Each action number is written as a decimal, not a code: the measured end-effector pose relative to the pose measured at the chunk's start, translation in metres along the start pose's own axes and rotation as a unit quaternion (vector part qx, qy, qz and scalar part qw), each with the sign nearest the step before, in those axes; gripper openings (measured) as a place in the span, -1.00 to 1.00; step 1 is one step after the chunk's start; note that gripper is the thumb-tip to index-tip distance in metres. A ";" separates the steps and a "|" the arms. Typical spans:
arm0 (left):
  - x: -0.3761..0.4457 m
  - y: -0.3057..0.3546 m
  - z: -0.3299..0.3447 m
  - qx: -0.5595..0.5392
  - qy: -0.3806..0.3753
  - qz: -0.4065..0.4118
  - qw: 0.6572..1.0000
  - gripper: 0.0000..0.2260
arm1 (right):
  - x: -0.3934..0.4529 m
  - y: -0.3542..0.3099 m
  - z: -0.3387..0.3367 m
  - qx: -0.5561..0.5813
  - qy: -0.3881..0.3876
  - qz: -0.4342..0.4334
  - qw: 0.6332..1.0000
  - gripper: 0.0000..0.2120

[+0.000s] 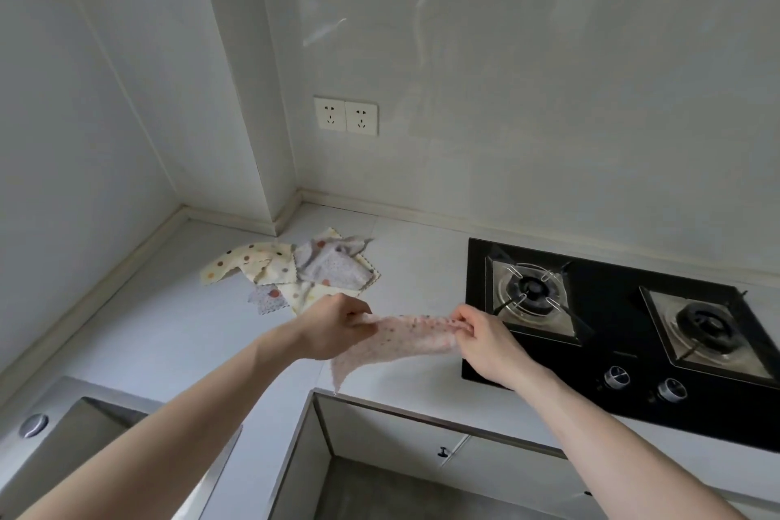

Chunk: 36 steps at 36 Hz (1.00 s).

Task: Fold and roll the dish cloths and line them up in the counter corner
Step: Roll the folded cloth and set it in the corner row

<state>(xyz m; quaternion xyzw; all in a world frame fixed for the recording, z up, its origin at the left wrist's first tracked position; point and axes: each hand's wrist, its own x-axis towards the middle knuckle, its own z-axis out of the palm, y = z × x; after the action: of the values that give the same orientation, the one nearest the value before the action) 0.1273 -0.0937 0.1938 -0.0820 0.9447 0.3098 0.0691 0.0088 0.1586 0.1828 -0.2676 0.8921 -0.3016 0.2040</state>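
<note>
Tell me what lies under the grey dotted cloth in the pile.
The grey dotted cloth lies on top of cream cloths on the counter. How many cloths it covers cannot be seen.

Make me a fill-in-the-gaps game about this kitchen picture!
1. Both hands hold up a ___ dotted cloth.
2. The loose cloths lie in a heap on the ___.
3. The black stove has ___ burners.
4. The wall has ___ sockets.

Missing words: pink; counter; two; two
</note>
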 end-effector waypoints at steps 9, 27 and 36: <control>-0.005 0.023 -0.005 -0.063 -0.085 0.016 0.994 -0.60 | -0.010 0.013 -0.012 0.032 -0.024 0.001 0.999 -0.84; 0.154 -0.086 0.125 -0.024 0.068 -0.141 0.987 -0.88 | 0.144 0.143 0.073 -0.067 -0.015 0.027 0.997 -0.76; 0.182 -0.154 0.213 0.031 0.254 -0.047 0.966 -0.94 | 0.183 0.196 0.123 -0.178 0.151 -0.035 0.972 -0.88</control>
<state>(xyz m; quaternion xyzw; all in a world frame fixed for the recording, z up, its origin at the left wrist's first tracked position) -0.0033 -0.1094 -0.0972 -0.2004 0.9354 0.2461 -0.1559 -0.1377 0.1282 -0.0720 -0.2816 0.9421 -0.1821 0.0060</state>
